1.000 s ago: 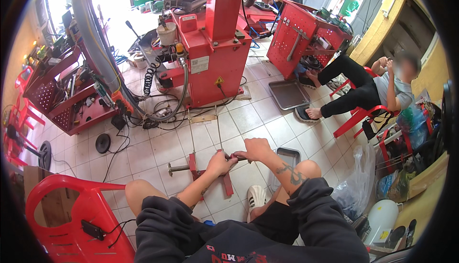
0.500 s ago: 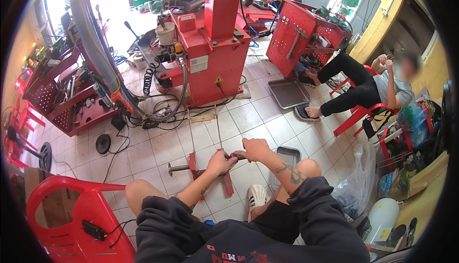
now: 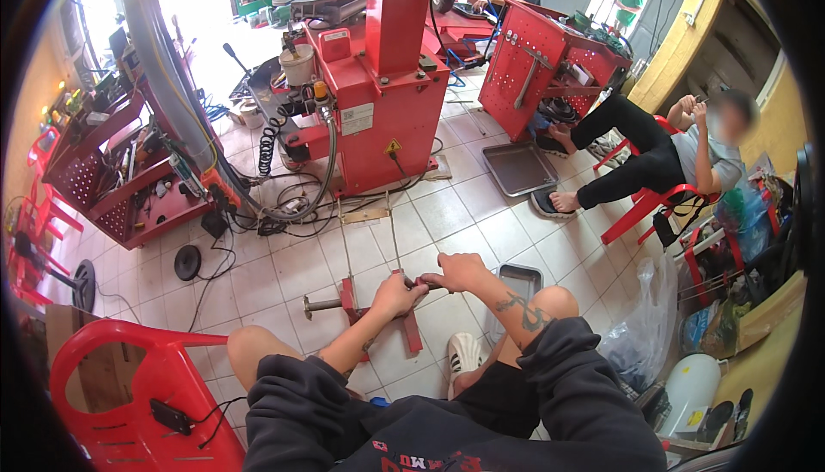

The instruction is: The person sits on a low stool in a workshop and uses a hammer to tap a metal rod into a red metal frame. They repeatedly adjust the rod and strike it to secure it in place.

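Observation:
Between my knees a red metal frame lies on the tiled floor, with a metal bar sticking out of its left side. Thin rods run from it toward the red machine. My left hand is closed at the frame's right upper end, its grip hidden behind the fingers. Close by on the right, my right hand curls with its fingertips near the left hand's. Whatever sits between the fingers of either hand is too small to make out.
A tall red machine stands ahead, hoses and cables around its base. Shallow metal trays rest on the floor to the right. Another person sits on a red chair. A red plastic chair is at my left, a tool cart farther back.
My right hand's fingers have shifted slightly, with the fingertips a little more apart from the left hand. The left hand stays at the frame.

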Motion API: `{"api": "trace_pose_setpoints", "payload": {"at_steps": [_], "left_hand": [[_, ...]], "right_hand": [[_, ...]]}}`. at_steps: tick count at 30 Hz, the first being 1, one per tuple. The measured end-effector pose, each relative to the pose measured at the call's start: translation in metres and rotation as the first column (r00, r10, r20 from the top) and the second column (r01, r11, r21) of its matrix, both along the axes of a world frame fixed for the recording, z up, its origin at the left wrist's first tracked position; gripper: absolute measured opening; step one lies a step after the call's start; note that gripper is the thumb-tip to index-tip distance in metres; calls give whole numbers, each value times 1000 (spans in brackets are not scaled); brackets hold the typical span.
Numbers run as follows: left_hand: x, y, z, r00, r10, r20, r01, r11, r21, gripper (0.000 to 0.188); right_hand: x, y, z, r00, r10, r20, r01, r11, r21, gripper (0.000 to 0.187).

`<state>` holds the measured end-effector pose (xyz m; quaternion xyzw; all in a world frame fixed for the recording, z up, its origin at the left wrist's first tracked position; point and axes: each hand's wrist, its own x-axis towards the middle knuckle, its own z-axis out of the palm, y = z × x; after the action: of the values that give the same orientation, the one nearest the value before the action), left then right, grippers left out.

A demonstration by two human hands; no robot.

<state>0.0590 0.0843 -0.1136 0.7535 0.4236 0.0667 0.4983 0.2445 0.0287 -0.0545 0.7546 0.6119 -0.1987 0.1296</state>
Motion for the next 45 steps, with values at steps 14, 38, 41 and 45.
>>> {"api": "trace_pose_setpoints", "payload": {"at_steps": [14,38,41,45], "left_hand": [[-6,-3,2,998,65,-14,-64,996,68,45],[-4,3,8,999,39,-27,-39,999,0,53],[-4,3,5,999,42,-18,-42,999,-12,53],[-4,4,1,999,40,-10,-40,999,-23,51]], "right_hand": [[-13,1,5,998,-56,17,56,997,45,75],[-11,3,21,997,22,67,-27,996,82,74],[-6,0,4,1000,-11,-28,11,1000,18,77],[-8,4,7,999,-10,-35,4,985,-173,76]]}}
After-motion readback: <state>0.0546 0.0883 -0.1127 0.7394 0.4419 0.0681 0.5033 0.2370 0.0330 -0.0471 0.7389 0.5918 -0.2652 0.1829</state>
